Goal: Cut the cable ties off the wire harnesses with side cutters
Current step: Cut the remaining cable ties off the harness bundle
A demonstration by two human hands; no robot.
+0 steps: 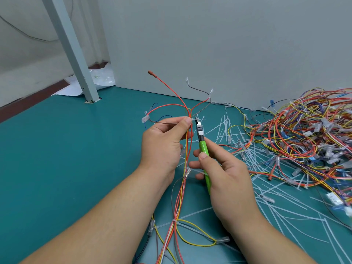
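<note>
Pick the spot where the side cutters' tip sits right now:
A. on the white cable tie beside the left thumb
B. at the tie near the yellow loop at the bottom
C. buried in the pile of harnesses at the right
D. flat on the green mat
A: the right hand holds the green-handled side cutters with the tip at the white cable tie, beside the left hand pinching the wire harness.

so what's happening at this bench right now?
A person is stripping cable ties off a wire harness. The left hand pinches the bundle upright where the wires fan out. The right hand holds green-handled side cutters, tips at a white cable tie beside the left thumb. Another tie remains lower down. Cut ties litter the green table, beside a pile of harnesses on the right.
</note>
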